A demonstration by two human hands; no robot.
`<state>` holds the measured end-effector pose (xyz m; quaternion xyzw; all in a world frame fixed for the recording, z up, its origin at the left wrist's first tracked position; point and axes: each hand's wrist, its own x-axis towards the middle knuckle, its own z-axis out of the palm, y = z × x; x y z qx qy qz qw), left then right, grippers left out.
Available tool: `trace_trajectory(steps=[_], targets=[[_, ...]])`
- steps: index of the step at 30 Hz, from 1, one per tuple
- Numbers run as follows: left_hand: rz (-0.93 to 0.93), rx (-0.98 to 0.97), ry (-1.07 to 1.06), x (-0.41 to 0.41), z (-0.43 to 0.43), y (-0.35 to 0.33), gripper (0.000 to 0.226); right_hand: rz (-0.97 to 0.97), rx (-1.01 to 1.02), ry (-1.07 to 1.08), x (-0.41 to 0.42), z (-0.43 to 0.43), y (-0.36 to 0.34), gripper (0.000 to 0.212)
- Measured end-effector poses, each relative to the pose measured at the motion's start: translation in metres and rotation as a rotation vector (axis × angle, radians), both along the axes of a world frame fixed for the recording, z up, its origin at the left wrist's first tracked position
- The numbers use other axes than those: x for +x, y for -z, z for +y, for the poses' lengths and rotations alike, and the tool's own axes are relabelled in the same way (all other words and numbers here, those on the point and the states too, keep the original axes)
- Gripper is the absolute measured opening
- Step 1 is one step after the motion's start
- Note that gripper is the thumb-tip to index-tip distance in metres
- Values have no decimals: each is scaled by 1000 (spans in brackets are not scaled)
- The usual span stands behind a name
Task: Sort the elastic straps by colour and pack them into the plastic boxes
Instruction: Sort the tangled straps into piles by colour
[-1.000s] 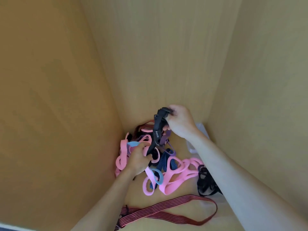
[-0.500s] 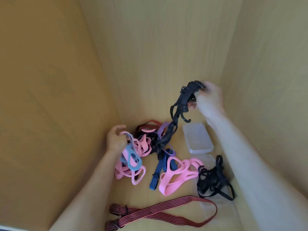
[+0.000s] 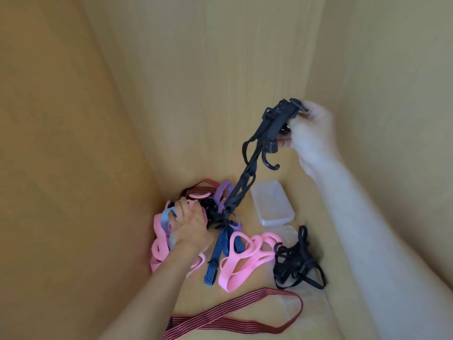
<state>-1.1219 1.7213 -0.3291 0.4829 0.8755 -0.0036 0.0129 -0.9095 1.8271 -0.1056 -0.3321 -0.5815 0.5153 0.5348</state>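
Since half a second ago the right hand [image 3: 311, 138] has risen a little and drawn the black hooked elastic strap [image 3: 252, 163] tauter, while the left hand [image 3: 190, 225] has shifted from the heap's left edge onto its middle. The right fingers are clenched round the strap's upper end, near one plastic hook; the strap runs down at a slant, its lower end still caught in the tangled heap of pink, purple and dark straps [image 3: 199, 194]. The left hand lies on that heap beside a light blue loop [image 3: 165, 217]; whether its fingers grasp anything or only press down cannot be told.

Sorting looks barely begun. A bundle of black straps [image 3: 294, 263] sits over a clear plastic box [image 3: 288, 231] on the right, which suggests black is the colour under way and the held strap belongs there. A second clear rectangular plastic box [image 3: 277, 218], just behind, holds nothing that can be seen. Everything else is loose on the wooden compartment floor [image 3: 331, 278]: a cluster of flat pink loops [image 3: 245, 256], a blue striped strap [image 3: 218, 256] and, nearest the camera, a long red-and-black striped strap [image 3: 235, 312]. The pink, blue, purple and red straps remain to be separated and packed, and the held strap is not yet free.
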Motion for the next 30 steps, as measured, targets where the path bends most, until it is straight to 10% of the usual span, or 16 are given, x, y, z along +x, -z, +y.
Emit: trace_trajectory(steps=[3,12,20,30], targets=[[40,-22,97,23,19,10,95,-18,20,-3,4,-7,-6,29],[-189,92,269,8,43,4,26,48,70,39,24,-23,-24,35],[-467,265,104,-30,56,-79,30,-388,101,-54,17,-14,11,35],[-125,201,157,-39,35,-156,23,-808,92,-200,-24,-3,77,25]])
